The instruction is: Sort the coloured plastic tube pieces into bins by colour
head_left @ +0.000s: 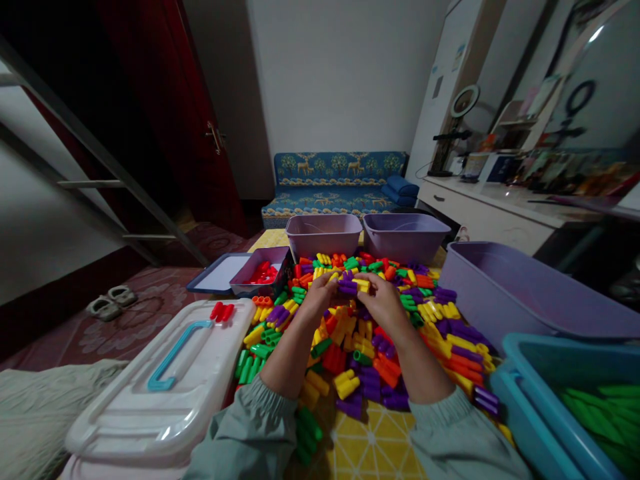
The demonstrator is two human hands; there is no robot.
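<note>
Both hands meet above a wide heap of plastic pieces (345,383) in red, yellow, green, purple and orange. My left hand (321,293) has its fingers closed on a small yellow and purple piece. My right hand (379,298) pinches a yellow piece (362,285) joined or pressed to a purple piece (347,287) between the hands. Whether these pieces are locked together cannot be made out. The heap spreads over a yellow patterned cloth (373,443).
Two purple bins (324,225) (406,225) stand behind the heap. At right are a larger purple bin (500,287) and a teal bin (530,400) holding green pieces. At left, a white lidded box (165,413) bears a red piece (222,311); a tin (255,289) holds red pieces.
</note>
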